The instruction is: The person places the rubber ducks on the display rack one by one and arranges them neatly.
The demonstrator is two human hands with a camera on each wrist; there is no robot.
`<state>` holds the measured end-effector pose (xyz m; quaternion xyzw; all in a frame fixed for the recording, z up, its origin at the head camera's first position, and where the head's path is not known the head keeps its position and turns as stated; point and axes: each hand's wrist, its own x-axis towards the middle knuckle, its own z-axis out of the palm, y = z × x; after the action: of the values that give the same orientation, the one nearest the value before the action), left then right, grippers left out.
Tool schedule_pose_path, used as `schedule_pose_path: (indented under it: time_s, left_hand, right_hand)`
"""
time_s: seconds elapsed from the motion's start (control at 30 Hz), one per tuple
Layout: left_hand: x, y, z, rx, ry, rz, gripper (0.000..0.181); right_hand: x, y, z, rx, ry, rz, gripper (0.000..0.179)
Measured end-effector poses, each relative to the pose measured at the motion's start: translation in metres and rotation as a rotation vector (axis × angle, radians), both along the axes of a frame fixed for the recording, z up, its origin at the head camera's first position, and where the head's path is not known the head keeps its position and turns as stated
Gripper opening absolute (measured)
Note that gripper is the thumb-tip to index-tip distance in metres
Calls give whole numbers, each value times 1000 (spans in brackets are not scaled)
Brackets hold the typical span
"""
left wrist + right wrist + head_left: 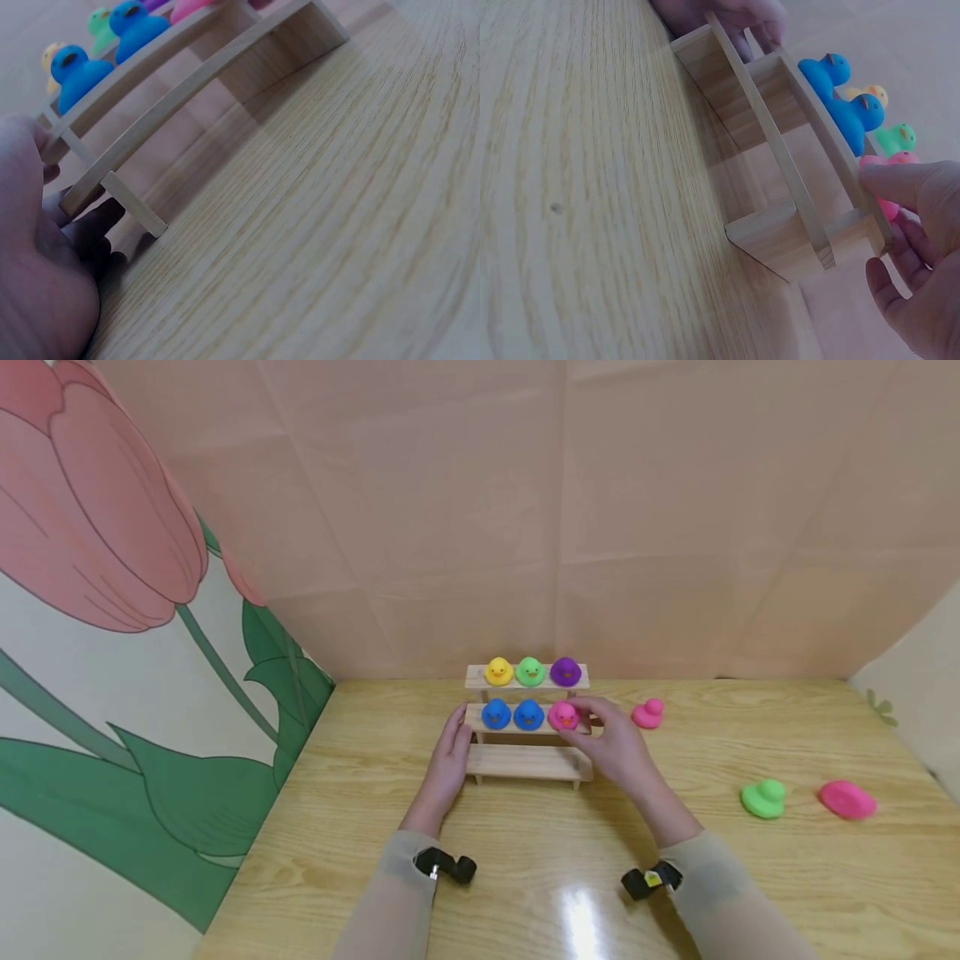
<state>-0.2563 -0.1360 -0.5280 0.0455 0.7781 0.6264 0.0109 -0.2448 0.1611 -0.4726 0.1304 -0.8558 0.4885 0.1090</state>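
My right hand point(611, 747) pinches a pink rubber duck point(563, 717) between thumb and fingers at the right end of the middle step. Two blue ducks point(512, 715) sit beside it on that step. On the top step stand a yellow duck point(498, 672), a green duck point(530, 672) and a purple duck point(566, 672). These ducks share a three-step wooden stand point(528, 762). My left hand point(447, 760) holds the stand's left end; in the left wrist view some of its fingers point(97, 221) bend in around the boards.
Right of the stand, another pink duck point(648, 713) sits on the table point(360, 860). Farther right are a second green duck point(763, 798) and a pink piece point(847, 799) lying on the tabletop. A pinkish cloth point(450, 527) hangs behind the table.
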Motion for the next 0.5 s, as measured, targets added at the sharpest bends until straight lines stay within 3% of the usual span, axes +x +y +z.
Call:
schedule_pose_path:
  time_s: [0.5]
  left_hand:
    - [0, 0, 0, -1, -7, 4, 57]
  right_hand:
    - [-2, 0, -5, 17, 20, -18, 48]
